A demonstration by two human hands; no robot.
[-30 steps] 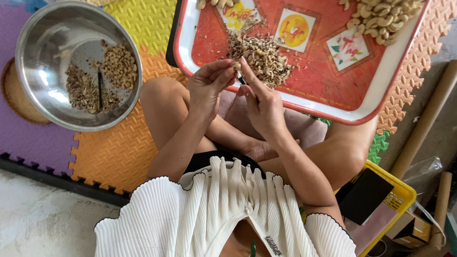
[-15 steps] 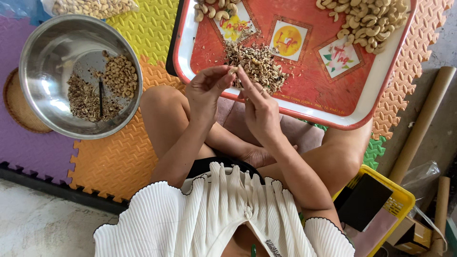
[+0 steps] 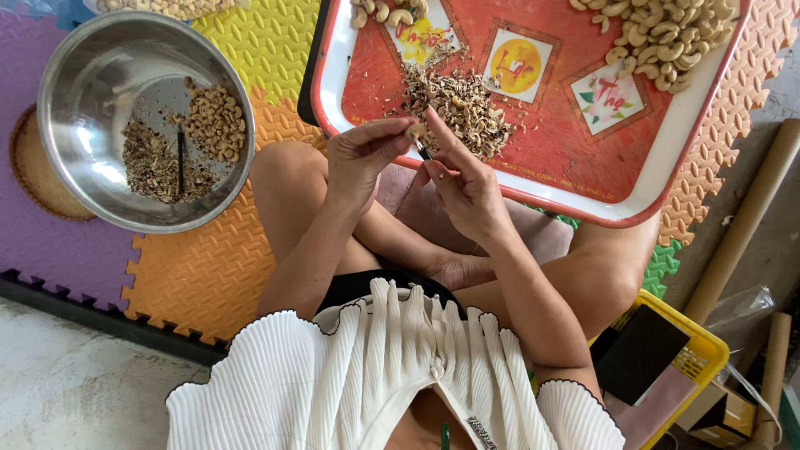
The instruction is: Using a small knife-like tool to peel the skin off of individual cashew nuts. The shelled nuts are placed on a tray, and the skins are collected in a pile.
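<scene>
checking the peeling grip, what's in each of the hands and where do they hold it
The left hand pinches a cashew at its end between fingertips. The right hand holds a small dark tool, gripped low, its tip against the nut.

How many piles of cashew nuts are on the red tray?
2 that I can see: one pile of cashews at the tray's top right corner, one smaller bunch at its top edge, cut off by the picture. More may be hidden beyond.

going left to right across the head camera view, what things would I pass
woven mat → steel bowl → left hand → right hand → pile of peelings on the red tray → heap of cashews → cardboard tube
</scene>
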